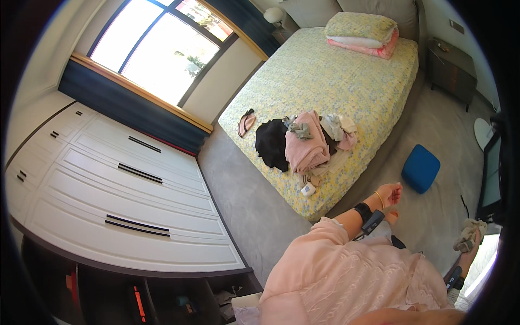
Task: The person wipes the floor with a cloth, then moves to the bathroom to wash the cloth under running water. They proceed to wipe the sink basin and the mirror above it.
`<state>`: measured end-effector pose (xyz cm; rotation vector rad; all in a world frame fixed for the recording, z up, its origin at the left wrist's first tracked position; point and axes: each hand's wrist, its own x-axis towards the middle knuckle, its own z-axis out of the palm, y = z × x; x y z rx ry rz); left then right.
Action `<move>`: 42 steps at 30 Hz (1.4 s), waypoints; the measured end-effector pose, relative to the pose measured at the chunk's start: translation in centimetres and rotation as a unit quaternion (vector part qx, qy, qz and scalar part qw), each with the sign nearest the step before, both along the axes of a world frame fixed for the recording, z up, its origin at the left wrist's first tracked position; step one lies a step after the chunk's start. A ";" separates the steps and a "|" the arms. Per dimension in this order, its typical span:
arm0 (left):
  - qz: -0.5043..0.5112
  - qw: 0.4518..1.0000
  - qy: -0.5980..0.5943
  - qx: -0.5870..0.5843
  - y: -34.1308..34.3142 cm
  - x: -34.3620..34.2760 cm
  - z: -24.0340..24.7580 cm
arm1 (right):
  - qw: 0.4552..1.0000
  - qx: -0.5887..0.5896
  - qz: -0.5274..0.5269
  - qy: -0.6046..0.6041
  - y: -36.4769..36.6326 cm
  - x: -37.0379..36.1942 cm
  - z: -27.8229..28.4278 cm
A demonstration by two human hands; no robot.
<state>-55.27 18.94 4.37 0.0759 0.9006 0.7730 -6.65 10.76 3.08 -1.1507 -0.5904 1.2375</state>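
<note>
My left hand (pixel 390 194) hangs in the air past the near corner of the bed, its fingers curled in and nothing visible in them. At the far right, my right hand (pixel 476 245) grips a crumpled grey-beige cloth bundle (pixel 469 235), whose exact kind I cannot make out. A pile of clothes lies on the bed: a folded pink garment (pixel 307 146) on top of a black garment (pixel 271 145), with a small grey cloth (pixel 299 129) over it. Whitish clothing (pixel 335 125) sits at the pile's right side.
The bed (pixel 303 70) has a yellow floral cover. A pink-and-black item (pixel 247 123) and a small white object (pixel 308 189) lie on it. A blue stool (pixel 421 169) stands on the floor to the right. White wardrobe doors (pixel 130 200) and dark open compartments (pixel 108 292) line the left.
</note>
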 end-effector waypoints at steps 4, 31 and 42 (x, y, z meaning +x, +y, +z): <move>-0.006 1.000 0.011 0.010 5.2 1.3 0.9 | 0.998 0.020 -0.028 -0.047 5.5 -0.5 -0.2; -0.056 0.973 0.172 -0.145 21.7 8.3 -13.5 | 0.983 -0.118 -0.127 0.056 16.0 7.6 1.0; -0.176 0.943 0.251 -0.128 26.7 15.7 -20.8 | 0.945 -0.273 -0.176 0.044 14.2 10.1 -3.4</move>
